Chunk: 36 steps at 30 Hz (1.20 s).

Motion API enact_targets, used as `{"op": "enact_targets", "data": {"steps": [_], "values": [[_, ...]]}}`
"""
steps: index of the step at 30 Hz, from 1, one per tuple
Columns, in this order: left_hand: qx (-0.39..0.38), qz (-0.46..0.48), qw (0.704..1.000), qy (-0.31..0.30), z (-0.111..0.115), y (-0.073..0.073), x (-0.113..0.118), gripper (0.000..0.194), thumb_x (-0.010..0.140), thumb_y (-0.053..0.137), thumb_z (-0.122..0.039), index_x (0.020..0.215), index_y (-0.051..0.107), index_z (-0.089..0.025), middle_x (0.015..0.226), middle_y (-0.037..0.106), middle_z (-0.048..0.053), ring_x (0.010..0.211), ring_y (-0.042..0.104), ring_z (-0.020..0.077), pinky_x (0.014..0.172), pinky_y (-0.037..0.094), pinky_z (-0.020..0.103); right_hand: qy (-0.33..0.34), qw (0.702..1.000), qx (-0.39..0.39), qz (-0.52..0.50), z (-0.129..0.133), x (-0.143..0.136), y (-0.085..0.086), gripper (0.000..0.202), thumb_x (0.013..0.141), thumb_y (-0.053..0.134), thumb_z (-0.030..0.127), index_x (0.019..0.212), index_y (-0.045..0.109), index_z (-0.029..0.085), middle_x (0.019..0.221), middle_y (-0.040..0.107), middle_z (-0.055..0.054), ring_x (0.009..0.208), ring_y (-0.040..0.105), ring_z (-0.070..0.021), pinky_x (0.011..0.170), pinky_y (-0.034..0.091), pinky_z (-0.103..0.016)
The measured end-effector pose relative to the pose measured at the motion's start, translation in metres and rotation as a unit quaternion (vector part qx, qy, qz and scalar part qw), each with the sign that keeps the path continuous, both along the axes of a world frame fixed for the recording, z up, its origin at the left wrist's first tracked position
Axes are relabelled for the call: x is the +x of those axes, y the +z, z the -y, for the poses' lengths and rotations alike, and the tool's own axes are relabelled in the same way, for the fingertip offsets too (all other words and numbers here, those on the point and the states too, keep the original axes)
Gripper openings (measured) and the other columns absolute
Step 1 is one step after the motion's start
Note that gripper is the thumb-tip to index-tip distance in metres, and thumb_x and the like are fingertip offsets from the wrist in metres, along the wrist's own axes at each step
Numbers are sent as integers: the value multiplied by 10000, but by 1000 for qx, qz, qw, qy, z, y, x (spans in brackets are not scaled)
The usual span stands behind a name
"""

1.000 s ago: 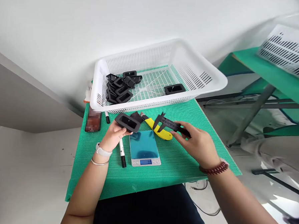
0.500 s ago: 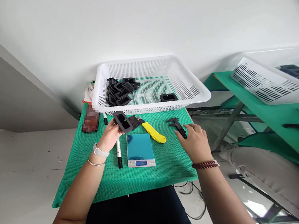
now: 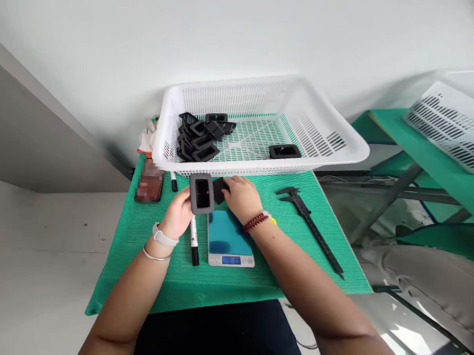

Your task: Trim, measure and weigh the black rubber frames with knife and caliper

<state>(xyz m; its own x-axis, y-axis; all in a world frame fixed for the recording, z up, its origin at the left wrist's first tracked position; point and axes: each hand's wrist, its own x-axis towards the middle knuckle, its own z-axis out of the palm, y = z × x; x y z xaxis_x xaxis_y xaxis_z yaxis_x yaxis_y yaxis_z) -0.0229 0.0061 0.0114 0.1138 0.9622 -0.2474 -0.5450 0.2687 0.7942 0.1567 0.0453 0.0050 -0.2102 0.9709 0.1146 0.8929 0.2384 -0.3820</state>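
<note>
Between the fingers of my left hand (image 3: pixel 178 214) is a black rectangular frame-like part (image 3: pixel 195 195), held up with its hollow side toward me. My right hand (image 3: pixel 244 200) has its thumb and fingertips closed at the edge of a dark flat square piece (image 3: pixel 219 190), just right of the black part. Below the hands lies a digital scale (image 3: pixel 226 235) with a blue-green plate and a lit display. A yellow-handled utility knife (image 3: pixel 273 221) is mostly hidden beneath my right hand and wrist. To the right, black calipers (image 3: pixel 314 228) lie on the green table cover.
A white basket (image 3: pixel 261 168) at the back holds a heap of black parts (image 3: pixel 201 138) and a separate one at its right. Markers (image 3: pixel 194 241) and a phone (image 3: pixel 151 188) lie left. Another green-covered table (image 3: pixel 433 150) bearing a white basket stands at right.
My right hand has left the calipers and moved left to the dark square piece. My left hand has turned the black part more upright. The view has shifted slightly.
</note>
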Motion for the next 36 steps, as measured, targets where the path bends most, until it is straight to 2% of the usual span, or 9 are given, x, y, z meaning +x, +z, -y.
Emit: {"op": "enact_targets", "data": {"steps": [3, 8, 10, 15, 21, 26, 29, 32, 36], "values": [[-14, -3, 999, 29, 1, 4, 5, 211, 844, 610, -349, 914, 718, -182, 908, 747, 36, 886, 696, 196, 728, 560, 294, -2, 1000, -5, -24, 2, 1, -10, 369, 903, 519, 158, 1253, 622, 99, 1161, 664, -187, 1089, 582, -336, 939, 454, -466], [-2, -6, 1000, -28, 2, 10, 9, 529, 870, 539, -600, 1076, 709, -143, 1005, 743, 110, 948, 707, 255, 705, 585, 340, -8, 997, -15, -78, 6, 2, -10, 430, 859, 517, 121, 1283, 578, 80, 1002, 679, -140, 978, 608, -290, 886, 482, -431], [13, -25, 998, -56, 2, 9, 9, 567, 851, 559, -626, 1086, 705, -131, 973, 741, 121, 933, 709, 262, 693, 589, 344, -17, 991, -7, -133, 6, 3, -10, 429, 843, 519, 112, 1270, 561, 107, 916, 665, -91, 905, 612, -250, 845, 494, -396], [-2, -67, 998, -22, 1, 6, 8, 484, 866, 568, -586, 1064, 707, -167, 925, 738, 94, 922, 709, 255, 686, 593, 343, -69, 931, -8, -358, 11, 3, -6, 315, 786, 614, 163, 1082, 509, 172, 792, 597, -7, 763, 593, -183, 764, 504, -362], [10, -68, 998, -6, 2, 6, 8, 497, 882, 468, -641, 1006, 699, -220, 910, 729, 80, 943, 701, 297, 655, 577, 380, -60, 857, 11, -512, 23, 4, 6, 249, 818, 607, 210, 961, 405, 240, 851, 510, 17, 775, 573, -129, 747, 532, -314], [42, -71, 996, -36, 5, 6, 10, 278, 887, 553, -480, 981, 662, -242, 945, 718, 50, 928, 703, 273, 688, 577, 371, -65, 842, 135, -518, 31, 1, 9, 165, 899, 537, 212, 958, 390, 256, 947, 476, -22, 811, 568, -136, 658, 537, -289], [36, -86, 993, -73, 7, 6, 11, 269, 883, 610, -479, 1034, 637, -257, 937, 713, 40, 911, 712, 254, 685, 588, 352, -58, 861, 229, -450, 36, -2, 10, 78, 952, 451, 183, 953, 445, 260, 985, 479, -61, 938, 570, -191, 673, 539, -343], [28, -91, 990, -103, 7, 4, 11, 322, 877, 609, -532, 1059, 620, -267, 917, 714, 39, 891, 723, 252, 643, 591, 337, -38, 876, 275, -395, 39, -4, 9, 139, 952, 416, 138, 959, 470, 267, 978, 466, -71, 1017, 552, -229, 721, 531, -404], [4, -71, 989, -130, 7, 1, 10, 368, 867, 598, -570, 1041, 620, -247, 916, 725, 55, 866, 731, 271, 579, 580, 340, 24, 840, 276, -467, 40, -12, 3, 197, 912, 447, 97, 947, 379, 278, 928, 445, -28, 937, 537, -184, 795, 511, -402]]}}
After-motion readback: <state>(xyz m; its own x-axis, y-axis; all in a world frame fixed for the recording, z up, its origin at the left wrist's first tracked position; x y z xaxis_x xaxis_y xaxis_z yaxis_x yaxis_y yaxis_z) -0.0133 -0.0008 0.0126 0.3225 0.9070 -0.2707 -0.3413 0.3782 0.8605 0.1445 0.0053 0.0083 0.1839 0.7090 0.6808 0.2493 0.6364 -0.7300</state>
